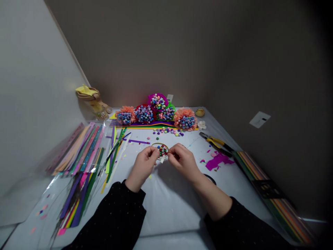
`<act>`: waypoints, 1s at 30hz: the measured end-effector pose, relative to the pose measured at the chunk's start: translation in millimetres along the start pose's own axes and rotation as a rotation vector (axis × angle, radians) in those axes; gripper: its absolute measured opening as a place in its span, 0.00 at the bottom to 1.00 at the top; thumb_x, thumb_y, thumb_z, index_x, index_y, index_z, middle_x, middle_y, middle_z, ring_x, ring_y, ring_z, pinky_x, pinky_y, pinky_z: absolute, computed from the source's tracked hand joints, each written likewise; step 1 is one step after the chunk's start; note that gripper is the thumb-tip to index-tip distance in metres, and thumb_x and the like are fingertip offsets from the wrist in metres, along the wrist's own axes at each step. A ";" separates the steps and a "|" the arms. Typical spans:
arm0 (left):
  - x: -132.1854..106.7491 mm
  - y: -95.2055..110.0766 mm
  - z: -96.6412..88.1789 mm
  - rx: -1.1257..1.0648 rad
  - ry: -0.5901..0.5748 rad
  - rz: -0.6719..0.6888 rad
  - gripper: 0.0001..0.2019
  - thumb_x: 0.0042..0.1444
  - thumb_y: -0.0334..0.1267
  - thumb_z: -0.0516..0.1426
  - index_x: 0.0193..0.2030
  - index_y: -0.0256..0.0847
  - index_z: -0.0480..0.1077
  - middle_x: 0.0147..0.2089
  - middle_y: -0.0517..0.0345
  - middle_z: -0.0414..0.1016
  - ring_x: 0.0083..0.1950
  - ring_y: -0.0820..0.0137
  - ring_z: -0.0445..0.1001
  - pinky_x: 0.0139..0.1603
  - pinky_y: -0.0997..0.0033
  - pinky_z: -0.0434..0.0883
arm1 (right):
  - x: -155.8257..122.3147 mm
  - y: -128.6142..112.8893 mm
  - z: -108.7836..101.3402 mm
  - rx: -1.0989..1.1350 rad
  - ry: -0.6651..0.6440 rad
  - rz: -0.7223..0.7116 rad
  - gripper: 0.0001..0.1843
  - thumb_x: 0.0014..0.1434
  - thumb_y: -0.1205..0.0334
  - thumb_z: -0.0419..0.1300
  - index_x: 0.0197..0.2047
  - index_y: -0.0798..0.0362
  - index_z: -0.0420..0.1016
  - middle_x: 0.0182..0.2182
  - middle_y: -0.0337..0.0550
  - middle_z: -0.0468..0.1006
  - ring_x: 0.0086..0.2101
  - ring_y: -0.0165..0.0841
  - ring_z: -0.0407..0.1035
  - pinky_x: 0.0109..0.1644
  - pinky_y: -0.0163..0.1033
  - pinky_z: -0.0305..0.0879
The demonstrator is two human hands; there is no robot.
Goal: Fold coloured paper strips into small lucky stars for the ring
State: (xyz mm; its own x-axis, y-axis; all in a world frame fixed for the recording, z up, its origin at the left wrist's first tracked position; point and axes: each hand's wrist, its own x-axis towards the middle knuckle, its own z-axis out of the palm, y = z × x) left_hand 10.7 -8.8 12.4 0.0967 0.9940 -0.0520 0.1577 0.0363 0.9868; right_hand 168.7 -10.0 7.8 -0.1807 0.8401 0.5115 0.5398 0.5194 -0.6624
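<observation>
A small round gold-rimmed hoop [159, 144] filled with multicoloured paper stars [163, 150] is held over the white table covering [166, 208], pinched at opposite edges by the closed fingertips [155, 151] of the left hand [145, 166] and right hand [182, 161]; neither grip is released.

Left hand [144, 167], right hand [183, 161], pinching sequinned hoop [162, 150]

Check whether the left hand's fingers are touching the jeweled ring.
Touching: the head view shows the left hand's fingers overlapping and pressed on the left side of the ring.
</observation>
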 end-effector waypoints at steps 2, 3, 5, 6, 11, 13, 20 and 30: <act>0.6 -1.9 -0.8 0.023 -0.031 0.024 0.13 0.53 0.45 0.55 0.37 0.37 0.71 0.32 0.55 0.73 0.30 0.72 0.68 0.28 0.77 0.64 | -0.1 -0.7 -0.1 0.007 -0.005 -0.006 0.06 0.53 0.71 0.53 0.26 0.52 0.65 0.23 0.38 0.66 0.25 0.29 0.62 0.30 0.34 0.58; 0.5 -2.4 -1.0 0.046 -0.058 0.034 0.13 0.53 0.45 0.55 0.38 0.37 0.72 0.34 0.55 0.74 0.32 0.71 0.69 0.30 0.76 0.65 | -0.4 -0.8 0.1 0.005 -0.009 -0.010 0.07 0.53 0.71 0.53 0.26 0.52 0.65 0.23 0.38 0.66 0.25 0.29 0.62 0.29 0.34 0.58; -0.6 -2.5 -0.7 0.109 -0.097 0.048 0.12 0.52 0.43 0.55 0.34 0.37 0.73 0.32 0.56 0.74 0.32 0.71 0.69 0.32 0.74 0.65 | -1.0 0.1 0.9 -0.012 -0.015 -0.027 0.07 0.54 0.71 0.53 0.26 0.52 0.65 0.23 0.38 0.66 0.26 0.29 0.62 0.30 0.34 0.58; -1.4 -2.0 -0.4 0.144 -0.103 0.054 0.11 0.52 0.42 0.55 0.31 0.36 0.73 0.29 0.57 0.73 0.31 0.71 0.68 0.32 0.74 0.64 | -1.4 0.9 1.6 -0.025 -0.020 -0.039 0.06 0.54 0.71 0.53 0.27 0.52 0.65 0.24 0.38 0.66 0.26 0.29 0.62 0.30 0.34 0.59; -4.9 2.6 2.0 0.241 -0.064 0.079 0.10 0.52 0.39 0.53 0.26 0.37 0.71 0.26 0.60 0.71 0.30 0.71 0.67 0.33 0.74 0.63 | -2.0 5.2 6.3 -0.143 0.016 -0.173 0.08 0.54 0.73 0.52 0.27 0.52 0.65 0.26 0.41 0.68 0.28 0.31 0.64 0.33 0.35 0.62; -5.0 2.9 3.0 0.224 -0.061 0.063 0.11 0.53 0.41 0.53 0.27 0.36 0.71 0.25 0.60 0.71 0.28 0.72 0.67 0.31 0.75 0.63 | -2.1 6.0 7.8 -0.216 0.032 -0.247 0.09 0.55 0.73 0.51 0.27 0.52 0.66 0.26 0.42 0.69 0.29 0.32 0.64 0.34 0.36 0.63; -2.1 -1.4 3.3 0.110 -0.042 -0.005 0.11 0.51 0.43 0.55 0.29 0.37 0.72 0.25 0.60 0.71 0.24 0.74 0.65 0.24 0.77 0.62 | -7.6 4.4 7.6 -0.374 -0.048 -0.307 0.11 0.59 0.70 0.50 0.28 0.52 0.69 0.29 0.44 0.71 0.31 0.33 0.63 0.34 0.36 0.61; -1.6 -3.9 3.2 0.118 0.002 0.035 0.10 0.51 0.42 0.56 0.30 0.36 0.72 0.26 0.60 0.72 0.26 0.73 0.67 0.28 0.75 0.65 | -0.1 -7.0 0.2 0.030 0.006 0.090 0.04 0.54 0.69 0.55 0.32 0.53 0.71 0.26 0.41 0.72 0.27 0.30 0.66 0.30 0.34 0.62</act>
State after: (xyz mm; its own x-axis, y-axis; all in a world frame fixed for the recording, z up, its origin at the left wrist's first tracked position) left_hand 13.0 -10.9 8.2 0.1020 0.9946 -0.0177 0.2687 -0.0104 0.9632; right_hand 164.8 -13.8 12.3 -0.1279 0.8828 0.4520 0.5287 0.4463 -0.7221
